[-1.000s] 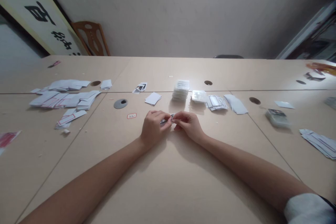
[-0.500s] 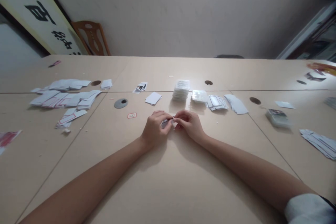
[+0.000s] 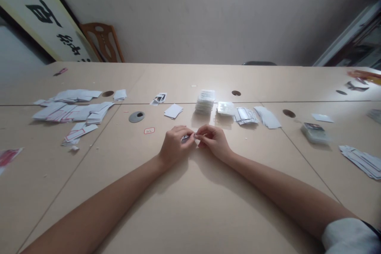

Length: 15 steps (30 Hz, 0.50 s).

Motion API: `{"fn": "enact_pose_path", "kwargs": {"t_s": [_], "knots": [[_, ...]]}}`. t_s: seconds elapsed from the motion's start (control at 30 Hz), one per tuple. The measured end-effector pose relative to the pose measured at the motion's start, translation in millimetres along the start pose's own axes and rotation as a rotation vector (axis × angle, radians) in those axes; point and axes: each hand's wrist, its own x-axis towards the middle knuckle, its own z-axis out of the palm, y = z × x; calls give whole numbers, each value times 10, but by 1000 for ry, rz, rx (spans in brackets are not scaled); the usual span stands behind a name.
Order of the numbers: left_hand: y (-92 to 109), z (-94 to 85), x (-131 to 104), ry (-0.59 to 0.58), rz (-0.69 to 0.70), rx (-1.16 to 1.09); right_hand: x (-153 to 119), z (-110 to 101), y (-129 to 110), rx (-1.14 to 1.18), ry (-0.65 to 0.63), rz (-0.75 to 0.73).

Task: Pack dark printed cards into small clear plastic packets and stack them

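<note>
My left hand (image 3: pixel 175 143) is closed around a small card (image 3: pixel 185 139), dark and white, mostly hidden behind the fingers. Thumb and forefinger of my right hand (image 3: pixel 213 139) pinch together at the card's right end, their tips touching or nearly touching those of the left. Both hands are just above the table. Beyond them lies a small pile of white cards (image 3: pixel 173 111). A tall stack of clear plastic sleeves or cases (image 3: pixel 204 102) stands behind the right hand, with a lower clear stack (image 3: pixel 225 108) beside it. A red-bordered label (image 3: pixel 149 130) lies left of my left hand.
White paper slips (image 3: pixel 74 112) spread over the left side. Photo cards (image 3: pixel 158 99) lie further back. Fanned white cards (image 3: pixel 246 115) and blank slips (image 3: pixel 267 117) are at right, then a clear box (image 3: pixel 314 133) and more cards (image 3: pixel 360 162). A pink-handled cutter (image 3: pixel 60 72) lies far left.
The fingertips have shifted slightly, and a little less of the card shows between them. The view has moved a touch; the things on the table stay where they were.
</note>
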Motion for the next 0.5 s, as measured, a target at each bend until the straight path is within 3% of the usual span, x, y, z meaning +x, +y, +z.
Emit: {"fn": "enact_pose_path", "kwargs": {"t_s": [0.5], "knots": [[-7,-28,14,34,-29,90,24,-16,15,22,0,20]]}}
